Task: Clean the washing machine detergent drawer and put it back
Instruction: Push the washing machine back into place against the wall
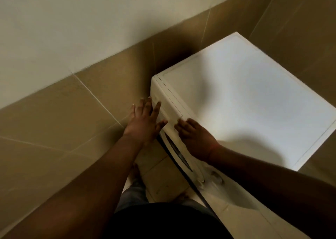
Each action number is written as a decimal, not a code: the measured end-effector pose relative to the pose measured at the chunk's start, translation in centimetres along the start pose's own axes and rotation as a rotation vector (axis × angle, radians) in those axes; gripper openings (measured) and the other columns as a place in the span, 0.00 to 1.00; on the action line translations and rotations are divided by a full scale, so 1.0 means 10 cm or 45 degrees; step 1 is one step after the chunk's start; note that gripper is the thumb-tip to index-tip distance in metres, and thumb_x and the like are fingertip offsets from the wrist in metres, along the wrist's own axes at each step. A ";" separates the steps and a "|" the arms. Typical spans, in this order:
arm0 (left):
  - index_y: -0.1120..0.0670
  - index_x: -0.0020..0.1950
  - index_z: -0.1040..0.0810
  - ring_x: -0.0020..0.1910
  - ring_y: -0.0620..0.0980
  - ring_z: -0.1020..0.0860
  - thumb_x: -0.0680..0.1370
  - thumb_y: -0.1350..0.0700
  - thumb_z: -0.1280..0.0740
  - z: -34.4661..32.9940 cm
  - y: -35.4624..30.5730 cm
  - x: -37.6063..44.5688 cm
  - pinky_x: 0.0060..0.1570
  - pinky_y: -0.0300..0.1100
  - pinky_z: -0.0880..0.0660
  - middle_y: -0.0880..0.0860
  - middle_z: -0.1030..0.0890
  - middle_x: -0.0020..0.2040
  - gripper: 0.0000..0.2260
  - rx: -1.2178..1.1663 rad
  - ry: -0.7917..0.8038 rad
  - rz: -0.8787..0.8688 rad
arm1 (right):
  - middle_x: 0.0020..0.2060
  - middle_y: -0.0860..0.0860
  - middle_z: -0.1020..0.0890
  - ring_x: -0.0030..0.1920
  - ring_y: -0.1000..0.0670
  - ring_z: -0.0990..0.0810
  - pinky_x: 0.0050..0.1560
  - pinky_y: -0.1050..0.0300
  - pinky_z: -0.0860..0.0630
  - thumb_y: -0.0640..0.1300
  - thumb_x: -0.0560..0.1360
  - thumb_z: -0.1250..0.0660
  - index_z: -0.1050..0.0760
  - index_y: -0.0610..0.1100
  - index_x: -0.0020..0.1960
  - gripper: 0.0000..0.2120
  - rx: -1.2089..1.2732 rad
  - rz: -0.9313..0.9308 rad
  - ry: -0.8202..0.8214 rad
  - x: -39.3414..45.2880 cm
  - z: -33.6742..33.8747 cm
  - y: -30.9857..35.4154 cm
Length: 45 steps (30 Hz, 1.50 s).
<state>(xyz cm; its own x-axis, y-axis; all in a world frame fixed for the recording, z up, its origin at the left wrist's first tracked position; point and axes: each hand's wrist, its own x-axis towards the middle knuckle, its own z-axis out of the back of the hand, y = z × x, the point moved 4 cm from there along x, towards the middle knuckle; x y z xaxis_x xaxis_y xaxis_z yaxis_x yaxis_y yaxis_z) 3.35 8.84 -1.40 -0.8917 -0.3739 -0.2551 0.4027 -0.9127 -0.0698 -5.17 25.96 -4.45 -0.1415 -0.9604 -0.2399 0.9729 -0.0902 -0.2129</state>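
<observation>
The left hand (pixel 145 122) is lying flat with its fingers spread against the detergent drawer (pixel 166 111), which is sitting flush in the upper front corner of the white washing machine (pixel 245 97). The right hand (pixel 196 138) is resting with its fingers loosely curled, gripping nothing, its fingertips touching the front top edge just beside the drawer. The machine is standing in a corner of brown tiled walls (pixel 63 115), and the person's bare feet are showing on the floor (pixel 160 175) below.

Both flat hands, left hand (pixel 145 122) and right hand (pixel 195 138), press the washing machine (pixel 245 97) drawer front (pixel 168 109).
</observation>
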 end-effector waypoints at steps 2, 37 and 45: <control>0.47 0.78 0.65 0.78 0.59 0.63 0.78 0.33 0.61 -0.01 -0.08 -0.06 0.76 0.60 0.58 0.57 0.60 0.80 0.33 -0.014 -0.023 -0.007 | 0.76 0.44 0.36 0.78 0.40 0.44 0.76 0.40 0.44 0.42 0.80 0.43 0.30 0.41 0.71 0.21 0.067 -0.045 -0.082 0.17 -0.02 -0.02; 0.49 0.80 0.50 0.78 0.61 0.50 0.79 0.36 0.56 0.41 -0.29 1.41 0.74 0.63 0.48 0.58 0.48 0.80 0.32 0.206 -0.157 -1.029 | 0.78 0.43 0.40 0.78 0.37 0.44 0.75 0.39 0.43 0.41 0.83 0.50 0.41 0.49 0.78 0.24 0.316 -1.088 -0.297 0.68 -0.03 0.25; 0.53 0.78 0.41 0.76 0.64 0.43 0.78 0.36 0.55 0.28 -0.32 1.47 0.70 0.66 0.41 0.61 0.41 0.78 0.33 0.313 -0.063 -1.269 | 0.79 0.48 0.43 0.78 0.42 0.44 0.76 0.41 0.42 0.39 0.84 0.50 0.43 0.48 0.80 0.24 0.136 -1.311 -0.315 0.19 -0.19 0.64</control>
<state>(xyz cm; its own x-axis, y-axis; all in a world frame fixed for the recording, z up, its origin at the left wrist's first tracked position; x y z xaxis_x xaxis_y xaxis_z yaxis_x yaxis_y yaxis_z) -11.62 5.80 -2.24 -0.8075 0.5707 -0.1492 -0.5735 -0.8187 -0.0273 0.40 24.05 -8.09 -0.8761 -0.4340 0.2101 0.4182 -0.9008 -0.1167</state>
